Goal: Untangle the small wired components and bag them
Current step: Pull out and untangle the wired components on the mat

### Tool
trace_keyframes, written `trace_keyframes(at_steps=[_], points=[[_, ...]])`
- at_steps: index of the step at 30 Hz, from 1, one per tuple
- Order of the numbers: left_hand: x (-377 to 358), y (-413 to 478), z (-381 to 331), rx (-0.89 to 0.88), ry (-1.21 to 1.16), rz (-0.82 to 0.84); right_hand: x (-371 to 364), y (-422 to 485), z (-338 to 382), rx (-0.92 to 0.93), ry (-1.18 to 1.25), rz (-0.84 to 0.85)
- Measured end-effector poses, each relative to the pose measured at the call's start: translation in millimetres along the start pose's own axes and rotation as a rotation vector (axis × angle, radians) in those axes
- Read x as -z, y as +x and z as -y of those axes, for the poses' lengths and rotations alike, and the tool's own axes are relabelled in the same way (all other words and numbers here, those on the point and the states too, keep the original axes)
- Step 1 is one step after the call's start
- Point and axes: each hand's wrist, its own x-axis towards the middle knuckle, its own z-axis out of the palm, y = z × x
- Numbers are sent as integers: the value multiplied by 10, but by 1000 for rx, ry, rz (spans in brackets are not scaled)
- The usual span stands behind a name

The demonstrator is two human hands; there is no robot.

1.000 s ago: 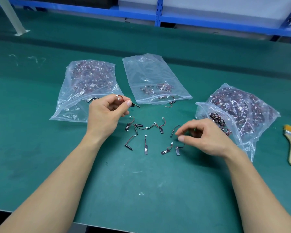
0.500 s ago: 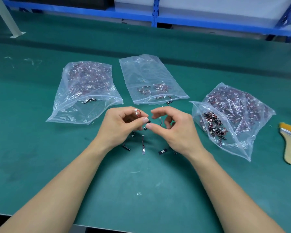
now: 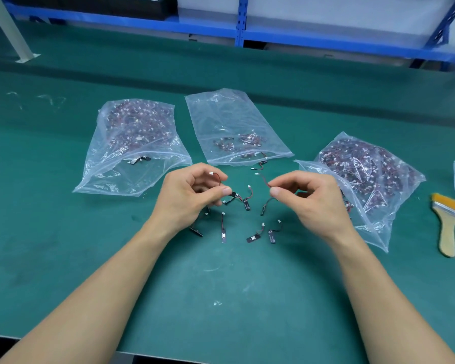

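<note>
A left forearm (image 3: 95, 292) and a right forearm (image 3: 373, 290) came up from the bottom corners of the frame over a green table (image 3: 221, 298). In the middle of the frame, just below and between the hands, a handful of loose wired parts (image 3: 222, 228) lay scattered flat on the table, most of them apart from one another.

The left hand (image 3: 192, 195) was curled, its thumb and forefinger pinching a short red-and-black wire (image 3: 218, 178) that arched up over the fingers with a white plug at its top end. The right hand (image 3: 313, 200) was curled as well, pinching the end of a second wire (image 3: 263, 179) whose white plug pointed toward the left. The two hands were held apart, and the two wires did not touch.

Beyond them lay three clear plastic bags with their mouths toward the person. The left bag (image 3: 132, 153) was packed with parts in its far half. The middle bag (image 3: 237, 122) held only a small cluster. The right bag (image 3: 373, 179), at the right of the frame, was stuffed full, its near edge running behind the right hand. A paintbrush (image 3: 447, 227) lay at the right edge, handle toward the bottom. A blue shelf frame (image 3: 242, 35) crossed the top.
</note>
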Motion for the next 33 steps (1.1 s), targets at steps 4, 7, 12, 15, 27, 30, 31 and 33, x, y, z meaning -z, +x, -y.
trace_keyframes(at_steps=[4,7,12,15,27,30,31,33], points=[[11,19,19,22,28,-40,208,-59,-75,-33,-134,31],[-22,46,10,19,37,-81,260,-140,-114,-17,-313,109],[-169,268,-106,-22,106,-132,309,-187,-182,-80,-488,209],[-257,514,-146,-24,158,-187,306,-201,-202,-133,-541,282],[-243,1034,12,123,618,-71,293,-171,-253,-163,-420,216],[-191,843,-14,14,552,-33,292,-164,-285,-157,-399,179],[-164,750,-12,-16,507,-18,287,-167,-294,-152,-393,165],[-82,538,-2,-48,419,1,272,-170,-309,-134,-387,130]])
